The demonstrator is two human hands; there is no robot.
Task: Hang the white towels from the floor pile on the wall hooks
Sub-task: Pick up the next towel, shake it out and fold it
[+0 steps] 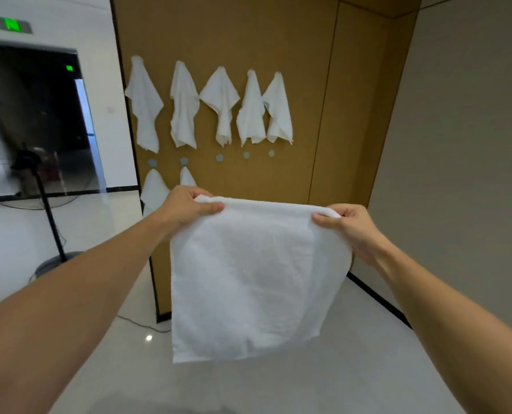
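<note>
The white towel [254, 276], soft, light and limp by its drape, hung spread between the left hand [189, 204] and right hand [348, 227], each pinching a top corner, short of the free hooks [220, 157] on the brown wall panel [278, 31].

Plain white towel [248, 273], tan wall panel [278, 40], seemingly pale-blue hooks [219, 157] (blurred).
</note>
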